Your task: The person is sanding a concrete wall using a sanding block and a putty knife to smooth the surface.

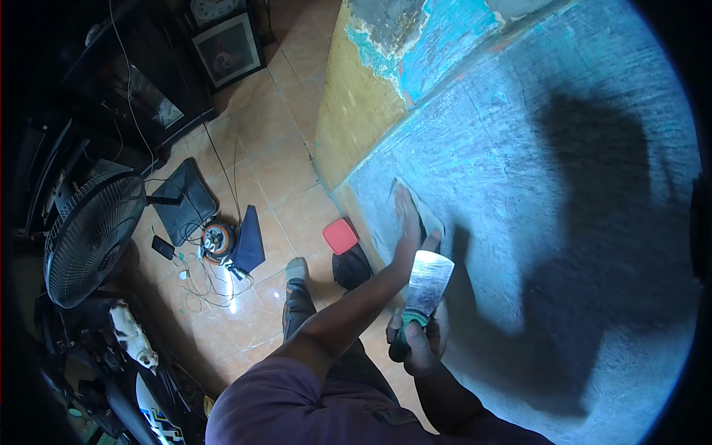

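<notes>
Right, closest to the camera comes your purple sleeve [271,397], and just beyond it your right hand [426,348] is clenched around the green-and-black handle of a scraper [423,295], its broad metal blade pointing up and catching the light. And the scraper stands in front of the wall [489,289]; whether the blade touches it, you can't tell from this angle. Farther out, your left hand [407,226] lies flat, fingers stretched out and thumb spread, over a thin pale sheet [428,216] against the rough blue-grey wall, gripping nothing else! Your dark shadow [593,222] spreads across the wall to the right.

Down on the tiled floor [289,159] now: your socked foot [296,268], a red square container [340,236] near the wall's base with a dark bundle [351,268] just beside it, and, off to the left, a round orange-rimmed reel [216,241] among loose cables. Left again, a standing fan [95,239], and below it a white cat [133,335] stretched out by a motorcycle [152,404]. Farthest back, a framed picture [228,50] leans beside a black cabinet [137,89].
</notes>
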Demonstrator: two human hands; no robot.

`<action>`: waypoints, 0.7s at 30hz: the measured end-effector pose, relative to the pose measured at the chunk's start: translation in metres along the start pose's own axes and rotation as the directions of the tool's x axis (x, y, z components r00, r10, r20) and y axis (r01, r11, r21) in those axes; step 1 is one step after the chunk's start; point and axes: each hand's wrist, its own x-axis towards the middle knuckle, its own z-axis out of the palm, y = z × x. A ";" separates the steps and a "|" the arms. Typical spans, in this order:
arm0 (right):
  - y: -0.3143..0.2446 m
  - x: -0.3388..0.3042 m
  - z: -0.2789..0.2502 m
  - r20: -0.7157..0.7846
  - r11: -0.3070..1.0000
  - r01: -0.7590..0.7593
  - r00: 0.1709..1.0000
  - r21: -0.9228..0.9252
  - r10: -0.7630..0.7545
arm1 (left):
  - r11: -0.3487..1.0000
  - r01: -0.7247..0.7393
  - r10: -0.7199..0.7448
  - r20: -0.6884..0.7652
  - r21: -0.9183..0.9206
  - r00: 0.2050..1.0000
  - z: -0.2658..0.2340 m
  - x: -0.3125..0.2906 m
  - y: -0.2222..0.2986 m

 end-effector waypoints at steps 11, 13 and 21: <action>0.014 -0.016 -0.022 0.002 1.000 -0.012 1.000 0.015 0.012 | 0.999 -0.027 0.026 -0.077 -0.020 0.997 0.013 -0.009 -0.008; 0.014 -0.015 -0.027 0.010 1.000 0.009 1.000 -0.011 -0.009 | 0.999 -0.017 0.013 -0.092 -0.042 0.996 0.013 0.002 -0.008; 0.012 -0.018 -0.031 -0.013 0.998 -0.042 0.999 0.039 0.043 | 0.998 -0.068 0.068 0.003 0.008 0.998 0.016 -0.012 0.003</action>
